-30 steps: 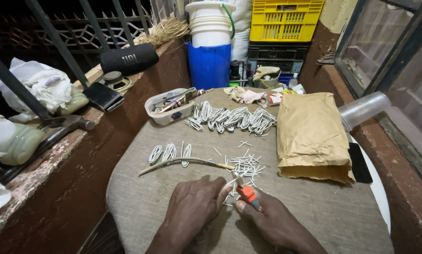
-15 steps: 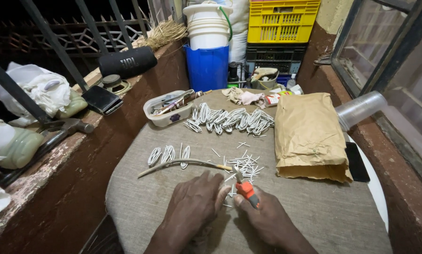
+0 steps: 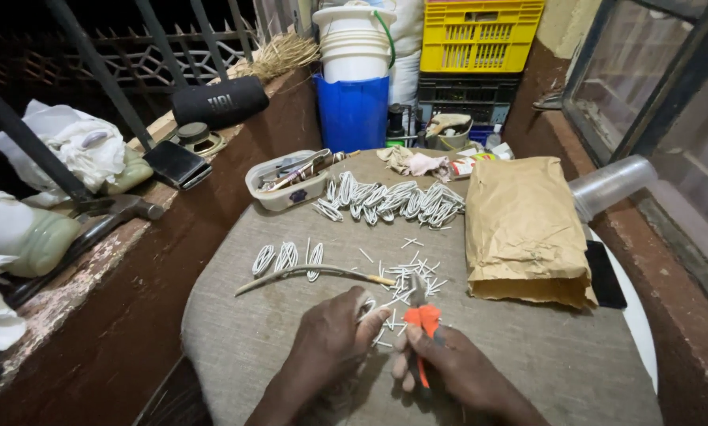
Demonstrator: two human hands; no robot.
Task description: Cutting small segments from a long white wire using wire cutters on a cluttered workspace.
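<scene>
Hands unchanged vs a second ago: left hand [image 3: 334,335] fingers still pinching white wire coil [image 3: 367,307], right hand [image 3: 449,367] clenched on orange-handled cutters [image 3: 419,315], over grey cloth-covered table [image 3: 236,347]. Trimming ongoing.

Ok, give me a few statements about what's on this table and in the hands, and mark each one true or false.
1. The right hand holds orange-handled pliers. True.
2. The left hand is empty. False: it pinches a white wire piece.
3. The brown paper bag lies left of the hands. False: it lies on the right side of the table.
4. A row of white wire coils lies beyond the hands, near a white tray of tools. True.
5. The yellow crate sits on the table. False: it stands behind the table, on a dark crate.
</scene>
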